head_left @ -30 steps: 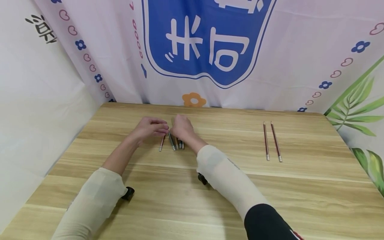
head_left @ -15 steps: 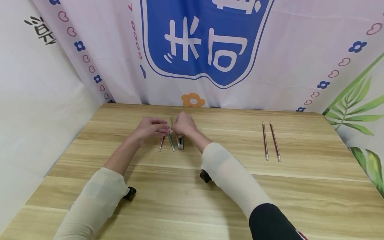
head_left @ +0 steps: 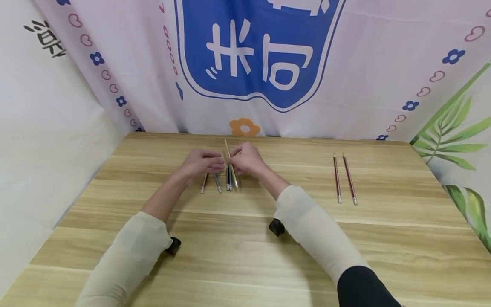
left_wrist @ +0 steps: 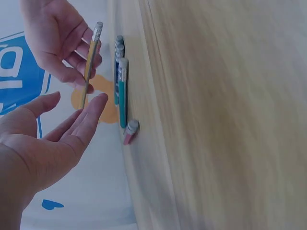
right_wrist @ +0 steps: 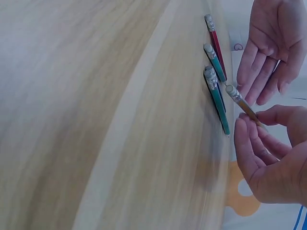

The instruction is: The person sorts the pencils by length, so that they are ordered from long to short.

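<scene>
A yellow pencil (head_left: pixel 234 177) is pinched between the thumb and fingers of my right hand (head_left: pixel 247 160), eraser end toward me. In the left wrist view this yellow pencil (left_wrist: pixel 90 60) is raised off the tabletop. My left hand (head_left: pixel 202 163) hovers just left of it with fingers loosely extended, holding nothing. Below the hands lie dark pencils (head_left: pixel 229 179), a teal pencil (head_left: pixel 218 183) and a red pencil (head_left: pixel 204 184), their metal-capped eraser ends facing me. The left hand covers the far parts of the red and teal ones in the head view.
Two dark red pencils (head_left: pixel 349 179) lie side by side at the right of the wooden table (head_left: pixel 245 256). A printed curtain (head_left: pixel 364 85) hangs behind the table's back edge, and a white sheet (head_left: pixel 57 128) borders its left side.
My right hand has drawn the yellow pencil rightward and up, away from the others in the group. The left hand stays almost where it was, beside the pencils.
</scene>
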A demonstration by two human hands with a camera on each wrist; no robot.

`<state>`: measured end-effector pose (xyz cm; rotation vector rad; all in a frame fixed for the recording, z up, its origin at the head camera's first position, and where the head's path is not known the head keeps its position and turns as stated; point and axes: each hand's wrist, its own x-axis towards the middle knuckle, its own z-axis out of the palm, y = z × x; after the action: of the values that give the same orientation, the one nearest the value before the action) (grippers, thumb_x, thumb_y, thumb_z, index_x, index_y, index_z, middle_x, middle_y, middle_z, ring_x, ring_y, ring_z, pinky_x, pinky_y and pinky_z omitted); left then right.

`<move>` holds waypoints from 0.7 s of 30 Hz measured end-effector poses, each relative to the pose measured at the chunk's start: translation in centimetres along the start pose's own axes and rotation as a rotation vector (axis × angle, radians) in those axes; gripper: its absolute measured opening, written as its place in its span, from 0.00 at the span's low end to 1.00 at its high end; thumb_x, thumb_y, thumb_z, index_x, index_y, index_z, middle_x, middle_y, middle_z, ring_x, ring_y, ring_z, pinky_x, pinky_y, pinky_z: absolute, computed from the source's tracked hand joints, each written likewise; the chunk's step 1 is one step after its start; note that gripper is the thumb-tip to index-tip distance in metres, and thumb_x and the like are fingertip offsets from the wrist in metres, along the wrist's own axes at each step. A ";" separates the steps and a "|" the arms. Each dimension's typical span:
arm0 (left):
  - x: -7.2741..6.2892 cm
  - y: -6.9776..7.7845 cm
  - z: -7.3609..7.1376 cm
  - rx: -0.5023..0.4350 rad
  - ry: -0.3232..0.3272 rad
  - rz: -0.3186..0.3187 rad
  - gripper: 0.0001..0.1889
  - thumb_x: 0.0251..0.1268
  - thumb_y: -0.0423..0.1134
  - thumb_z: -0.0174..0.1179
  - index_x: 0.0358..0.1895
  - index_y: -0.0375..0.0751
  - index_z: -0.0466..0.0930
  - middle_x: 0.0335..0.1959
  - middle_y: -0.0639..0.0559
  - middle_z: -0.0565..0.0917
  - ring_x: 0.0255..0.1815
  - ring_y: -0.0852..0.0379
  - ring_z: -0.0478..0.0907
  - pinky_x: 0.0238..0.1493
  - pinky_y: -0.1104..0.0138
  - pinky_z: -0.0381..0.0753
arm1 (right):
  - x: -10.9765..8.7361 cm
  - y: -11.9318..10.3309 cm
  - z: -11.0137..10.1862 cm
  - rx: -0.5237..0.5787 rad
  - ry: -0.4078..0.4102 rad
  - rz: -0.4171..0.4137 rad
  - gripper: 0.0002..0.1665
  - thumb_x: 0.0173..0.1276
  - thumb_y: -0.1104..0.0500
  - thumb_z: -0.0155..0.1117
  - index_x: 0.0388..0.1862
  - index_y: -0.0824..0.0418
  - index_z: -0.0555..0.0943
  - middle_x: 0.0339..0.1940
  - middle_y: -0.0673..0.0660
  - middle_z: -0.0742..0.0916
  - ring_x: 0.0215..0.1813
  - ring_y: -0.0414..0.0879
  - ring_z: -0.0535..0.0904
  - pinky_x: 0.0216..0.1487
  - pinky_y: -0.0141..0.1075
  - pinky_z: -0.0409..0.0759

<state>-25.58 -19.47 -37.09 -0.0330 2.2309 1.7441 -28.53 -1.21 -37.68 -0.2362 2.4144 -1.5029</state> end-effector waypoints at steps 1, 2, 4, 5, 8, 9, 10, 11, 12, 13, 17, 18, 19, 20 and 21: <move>0.1 0.1 0.2 -0.002 -0.001 0.004 0.25 0.78 0.31 0.57 0.70 0.19 0.66 0.62 0.25 0.79 0.62 0.36 0.81 0.64 0.58 0.84 | -0.1 0.1 -0.1 0.015 -0.005 0.003 0.09 0.70 0.64 0.69 0.46 0.68 0.85 0.37 0.65 0.90 0.27 0.45 0.84 0.37 0.43 0.93; 0.2 0.1 0.4 -0.013 -0.001 0.004 0.25 0.77 0.30 0.57 0.70 0.19 0.67 0.62 0.25 0.79 0.62 0.35 0.81 0.64 0.58 0.84 | -0.1 0.1 -0.2 0.030 -0.011 0.006 0.09 0.71 0.64 0.70 0.46 0.68 0.85 0.37 0.66 0.90 0.27 0.45 0.85 0.38 0.43 0.93; 0.4 0.2 0.7 -0.026 -0.005 0.010 0.25 0.77 0.30 0.58 0.70 0.18 0.66 0.62 0.25 0.79 0.62 0.35 0.81 0.63 0.58 0.84 | -0.2 0.3 -0.5 0.065 -0.025 0.010 0.10 0.71 0.64 0.70 0.47 0.69 0.84 0.36 0.67 0.90 0.28 0.47 0.86 0.39 0.44 0.93; 0.5 0.2 0.8 -0.040 -0.008 0.010 0.25 0.77 0.29 0.58 0.70 0.18 0.66 0.62 0.25 0.78 0.63 0.35 0.80 0.64 0.59 0.84 | -0.3 0.4 -0.6 0.081 -0.030 0.012 0.11 0.72 0.64 0.70 0.48 0.70 0.84 0.36 0.67 0.90 0.29 0.47 0.86 0.40 0.44 0.93; 0.7 0.3 1.2 -0.079 -0.017 0.014 0.24 0.76 0.28 0.57 0.69 0.17 0.66 0.63 0.23 0.77 0.63 0.35 0.80 0.65 0.58 0.83 | -0.4 0.7 -1.0 0.113 -0.044 0.015 0.11 0.72 0.66 0.67 0.49 0.71 0.83 0.36 0.67 0.89 0.30 0.49 0.87 0.41 0.44 0.93; 0.7 0.3 1.4 -0.085 -0.018 0.016 0.24 0.76 0.28 0.57 0.69 0.17 0.67 0.63 0.23 0.77 0.63 0.36 0.81 0.65 0.58 0.83 | -0.4 0.7 -1.2 0.121 -0.049 0.017 0.10 0.72 0.67 0.66 0.50 0.71 0.83 0.37 0.67 0.89 0.30 0.49 0.86 0.41 0.44 0.93; 0.8 0.4 1.5 -0.089 -0.021 0.018 0.24 0.76 0.28 0.57 0.69 0.17 0.67 0.63 0.23 0.77 0.62 0.37 0.81 0.65 0.58 0.83 | -0.5 0.8 -1.3 0.129 -0.053 0.019 0.10 0.72 0.67 0.66 0.50 0.71 0.83 0.37 0.67 0.89 0.30 0.49 0.86 0.42 0.44 0.93; 0.8 0.4 1.6 -0.097 -0.022 0.018 0.23 0.77 0.28 0.56 0.68 0.17 0.67 0.62 0.23 0.77 0.61 0.37 0.82 0.65 0.57 0.83 | -0.5 1.0 -1.4 0.136 -0.056 0.023 0.10 0.72 0.68 0.66 0.50 0.71 0.82 0.38 0.67 0.88 0.30 0.49 0.86 0.42 0.43 0.93; 0.9 0.4 1.7 -0.099 -0.025 0.020 0.23 0.77 0.28 0.56 0.68 0.17 0.67 0.62 0.23 0.77 0.61 0.38 0.83 0.65 0.57 0.83 | -0.5 1.1 -1.5 0.141 -0.058 0.026 0.10 0.72 0.68 0.65 0.50 0.71 0.82 0.38 0.67 0.88 0.31 0.49 0.86 0.42 0.43 0.93; 0.9 0.4 1.8 -0.098 -0.029 0.022 0.23 0.77 0.28 0.56 0.68 0.17 0.67 0.62 0.23 0.78 0.60 0.39 0.83 0.65 0.57 0.83 | -0.6 1.2 -1.7 0.149 -0.058 0.030 0.10 0.72 0.68 0.65 0.50 0.71 0.82 0.39 0.67 0.88 0.31 0.49 0.86 0.42 0.43 0.93; 1.1 0.5 2.3 -0.108 -0.036 0.024 0.23 0.77 0.28 0.56 0.68 0.17 0.68 0.61 0.23 0.78 0.59 0.40 0.84 0.65 0.57 0.83 | -0.8 1.4 -2.2 0.174 -0.047 0.046 0.11 0.71 0.70 0.65 0.50 0.71 0.82 0.39 0.68 0.88 0.33 0.51 0.87 0.42 0.43 0.93; 1.1 0.6 2.4 -0.114 -0.038 0.024 0.23 0.77 0.28 0.56 0.68 0.17 0.68 0.61 0.23 0.78 0.59 0.40 0.84 0.65 0.57 0.83 | -0.8 1.5 -2.3 0.180 -0.045 0.049 0.11 0.71 0.70 0.65 0.50 0.71 0.82 0.39 0.69 0.89 0.33 0.51 0.87 0.43 0.44 0.93; 1.2 0.6 2.6 -0.118 -0.038 0.025 0.22 0.77 0.28 0.57 0.68 0.18 0.68 0.61 0.23 0.78 0.58 0.40 0.84 0.65 0.57 0.83 | -0.9 1.6 -2.4 0.187 -0.043 0.052 0.10 0.71 0.70 0.65 0.50 0.71 0.82 0.38 0.68 0.89 0.33 0.52 0.88 0.43 0.44 0.93; 1.2 0.7 2.7 -0.124 -0.039 0.025 0.22 0.77 0.28 0.57 0.68 0.18 0.68 0.62 0.23 0.78 0.58 0.41 0.85 0.65 0.57 0.83 | -0.9 1.7 -2.5 0.191 -0.041 0.054 0.10 0.71 0.70 0.65 0.50 0.71 0.82 0.38 0.68 0.89 0.33 0.52 0.88 0.42 0.44 0.93; 1.2 0.8 2.8 -0.126 -0.040 0.024 0.22 0.77 0.28 0.56 0.68 0.18 0.68 0.62 0.23 0.78 0.57 0.42 0.85 0.65 0.58 0.84 | -1.0 1.8 -2.6 0.195 -0.040 0.054 0.10 0.71 0.70 0.65 0.50 0.71 0.82 0.37 0.68 0.89 0.33 0.52 0.88 0.42 0.43 0.93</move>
<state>-26.22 -16.40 -37.28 0.0015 2.0990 1.8792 -28.41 2.05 -38.06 -0.1563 2.2068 -1.6790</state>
